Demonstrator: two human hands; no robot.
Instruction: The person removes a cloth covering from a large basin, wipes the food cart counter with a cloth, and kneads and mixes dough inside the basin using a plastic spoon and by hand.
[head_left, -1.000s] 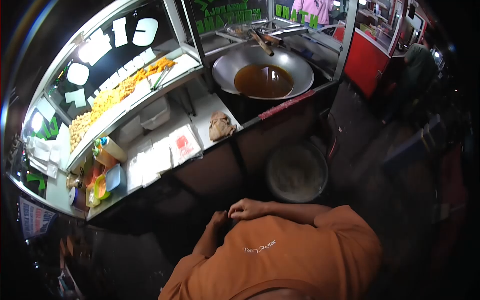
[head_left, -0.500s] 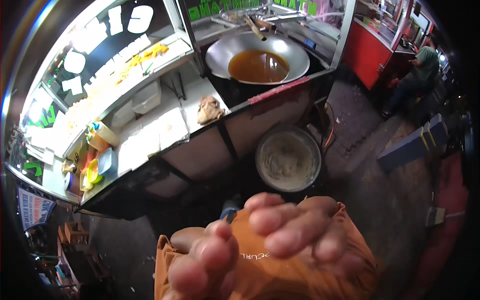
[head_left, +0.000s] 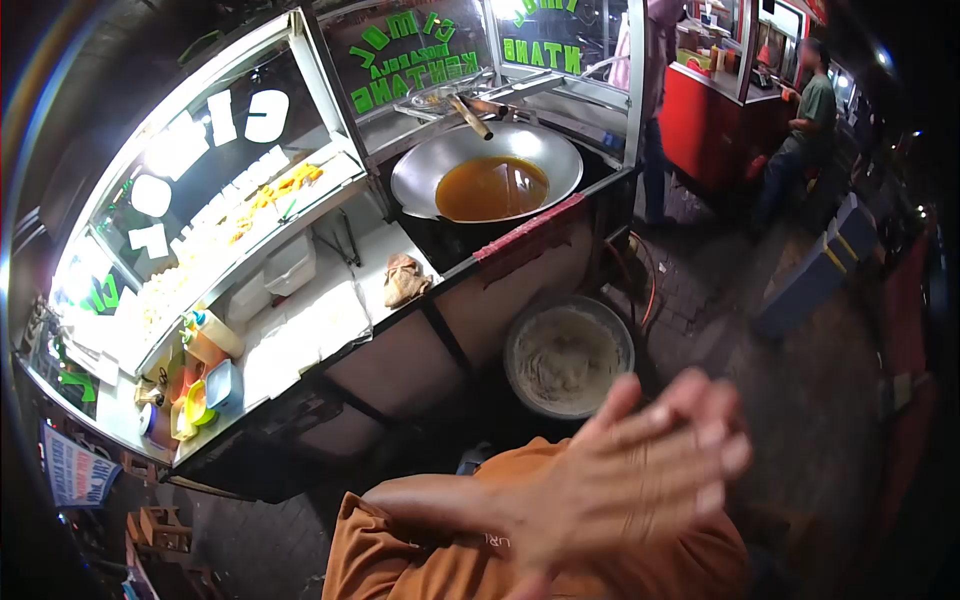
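Silvery metal wok [head_left: 562, 172] holds amber liquid; below it sits the basin [head_left: 515, 352] of pale mixture. Farther below the wok, the extended left hand [head_left: 610, 485] meets the partly hidden right hand [head_left: 708, 400].

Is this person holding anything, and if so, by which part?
No held object shows: the hands overlap with fingers outstretched, though anything between them would be hidden.

Ahead of the left hand [head_left: 625, 480] lay the basin [head_left: 568, 355]; beyond, leftward, the wok [head_left: 418, 180] sat in the cart [head_left: 395, 365]. Farther left, the cloth [head_left: 405, 280] and bottles [head_left: 215, 337] stood on the counter [head_left: 390, 242].
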